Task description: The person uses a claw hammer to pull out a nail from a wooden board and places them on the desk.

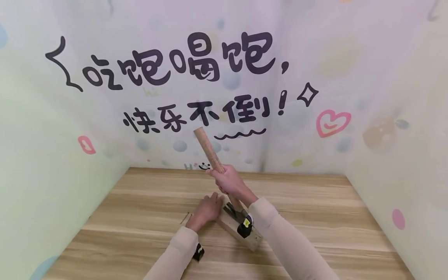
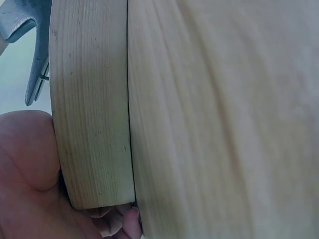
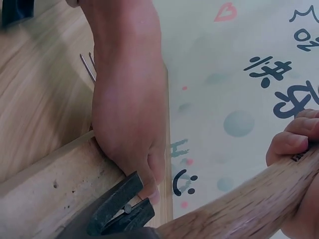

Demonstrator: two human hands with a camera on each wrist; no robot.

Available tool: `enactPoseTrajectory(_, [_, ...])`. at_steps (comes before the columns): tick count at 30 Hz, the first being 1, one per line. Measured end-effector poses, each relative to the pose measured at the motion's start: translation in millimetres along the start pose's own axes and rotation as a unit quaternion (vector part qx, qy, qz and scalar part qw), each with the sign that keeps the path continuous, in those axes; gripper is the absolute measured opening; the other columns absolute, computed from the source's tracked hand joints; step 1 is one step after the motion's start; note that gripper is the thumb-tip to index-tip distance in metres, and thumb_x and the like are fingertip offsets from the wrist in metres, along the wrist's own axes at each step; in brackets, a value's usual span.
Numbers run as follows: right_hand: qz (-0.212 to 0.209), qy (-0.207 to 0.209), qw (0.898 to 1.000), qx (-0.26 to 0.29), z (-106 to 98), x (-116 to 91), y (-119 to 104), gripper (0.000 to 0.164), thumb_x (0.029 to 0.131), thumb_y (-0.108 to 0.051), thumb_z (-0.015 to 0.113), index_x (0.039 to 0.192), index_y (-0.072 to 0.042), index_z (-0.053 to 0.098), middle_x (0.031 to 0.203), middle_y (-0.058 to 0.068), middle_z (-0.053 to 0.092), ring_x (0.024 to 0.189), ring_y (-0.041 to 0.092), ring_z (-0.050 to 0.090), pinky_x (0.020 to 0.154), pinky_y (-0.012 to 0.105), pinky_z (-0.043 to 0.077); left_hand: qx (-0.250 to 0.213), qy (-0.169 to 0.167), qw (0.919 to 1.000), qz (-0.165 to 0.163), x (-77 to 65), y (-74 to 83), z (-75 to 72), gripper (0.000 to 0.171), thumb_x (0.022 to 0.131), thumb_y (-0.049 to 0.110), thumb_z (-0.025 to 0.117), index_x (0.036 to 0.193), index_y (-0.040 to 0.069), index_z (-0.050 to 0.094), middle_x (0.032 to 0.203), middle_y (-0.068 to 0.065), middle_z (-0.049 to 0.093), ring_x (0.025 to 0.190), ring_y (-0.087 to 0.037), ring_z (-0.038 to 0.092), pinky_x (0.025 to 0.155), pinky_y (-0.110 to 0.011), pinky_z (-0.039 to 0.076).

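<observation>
My right hand [image 1: 231, 182] grips a claw hammer by its wooden handle [image 1: 209, 149], which slants up and away. The dark claw [image 3: 117, 201] is low over a wooden block [image 1: 232, 229], and a nail head [image 3: 128, 208] shows in its slot. In the left wrist view, the nail's thin shank crosses between the claw [image 2: 37, 69] and the block [image 2: 92, 109]. My left hand [image 1: 210, 208] holds the far end of the block, with thumb side against one face and fingertips [image 2: 130, 221] curled round the end.
Two loose nails [image 1: 186, 218] lie on the wood-grain table [image 1: 140, 217], left of my left hand. Black wrist cameras hang under both wrists, the left one [image 1: 198, 252] close over the table. A printed cloth wall [image 1: 297, 147] stands behind the table's back edge.
</observation>
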State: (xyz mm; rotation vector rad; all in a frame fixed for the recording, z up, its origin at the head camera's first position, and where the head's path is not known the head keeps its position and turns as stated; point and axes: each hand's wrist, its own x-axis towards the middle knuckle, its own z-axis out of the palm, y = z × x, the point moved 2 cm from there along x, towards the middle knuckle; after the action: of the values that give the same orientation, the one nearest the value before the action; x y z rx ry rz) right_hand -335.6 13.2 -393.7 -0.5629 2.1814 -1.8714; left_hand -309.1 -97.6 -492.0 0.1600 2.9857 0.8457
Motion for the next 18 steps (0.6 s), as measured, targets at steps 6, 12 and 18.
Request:
enactPoseTrajectory(6, [-0.021,-0.002,1.0,-0.004,0,-1,2,0.036,0.094,-0.036,0.064,0.074,-0.009,0.052,0.048,-0.004,0.042,0.038,0.008,0.036,0.037,0.023,0.031,0.009,-0.003,0.9999,-0.006,-1.7,0.1,0.6,0.051,0.108,0.035,0.033,0.138,-0.003,0.049,0.122,-0.033,0.058,0.117,-0.048,0.054,0.095,-0.058,0.045])
enactPoseTrajectory(12, [-0.019,-0.006,1.0,0.011,1,-13,-10,0.031,0.097,-0.03,0.063,0.074,-0.011,0.052,0.048,-0.005,0.041,0.039,0.007,0.036,0.038,0.022,0.031,0.01,-0.002,0.9999,-0.004,-1.1,-2.8,3.3,0.051,0.108,0.036,0.034,0.138,-0.003,0.049,0.121,-0.034,0.057,0.115,-0.048,0.055,0.094,-0.059,0.045])
enactPoseTrajectory(18, [-0.012,-0.004,1.0,-0.003,-1,-3,3,0.03,0.099,-0.029,0.061,0.076,-0.012,0.053,0.049,-0.005,0.041,0.039,0.008,0.037,0.038,0.024,0.031,0.016,0.001,0.9999,-0.005,-0.6,-1.8,2.7,0.051,0.108,0.036,0.034,0.137,-0.003,0.049,0.12,-0.033,0.058,0.115,-0.048,0.055,0.094,-0.058,0.045])
